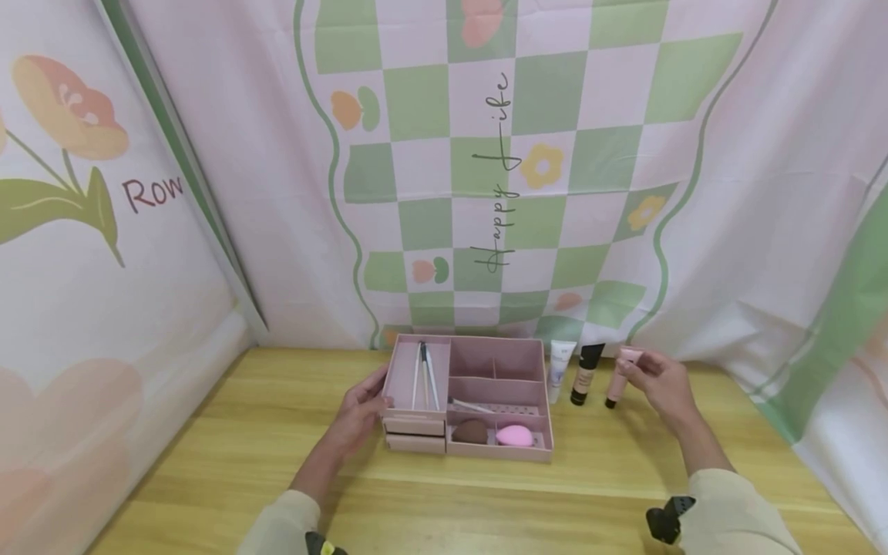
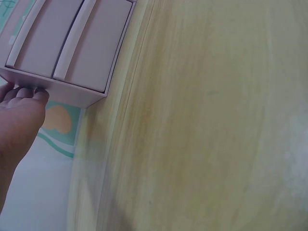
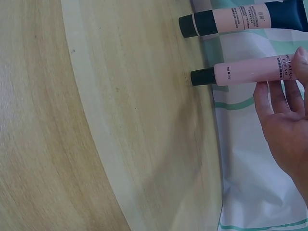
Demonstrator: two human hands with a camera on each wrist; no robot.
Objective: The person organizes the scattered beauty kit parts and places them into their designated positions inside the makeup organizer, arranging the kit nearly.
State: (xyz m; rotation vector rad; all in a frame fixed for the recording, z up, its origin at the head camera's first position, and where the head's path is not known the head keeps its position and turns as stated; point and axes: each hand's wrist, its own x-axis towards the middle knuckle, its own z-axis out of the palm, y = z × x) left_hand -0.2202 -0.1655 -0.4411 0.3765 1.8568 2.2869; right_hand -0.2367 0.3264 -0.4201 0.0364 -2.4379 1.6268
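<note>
My right hand (image 1: 662,381) pinches a slim pink cream tube (image 3: 250,71) near its top end, its black cap pointing down at the table. Beside it stand a black-and-beige tube (image 1: 585,378) and a white tube (image 1: 559,368), both cap down. At the left, my left hand (image 1: 355,420) rests its fingers against the side wall of a pink makeup organizer (image 1: 496,339), thumb at the top edge. Several thin brushes (image 1: 425,374) lie on the organizer's top left. A brown sponge (image 1: 469,431), a pink sponge (image 1: 515,435) and another brush (image 1: 472,405) sit in its compartments.
The organizer has two drawers (image 1: 415,443) at its front left. Behind the wooden table (image 1: 458,516) hangs a checkered curtain (image 1: 486,154), close to the tubes and the organizer's back. Another printed curtain (image 1: 104,308) bounds the left side.
</note>
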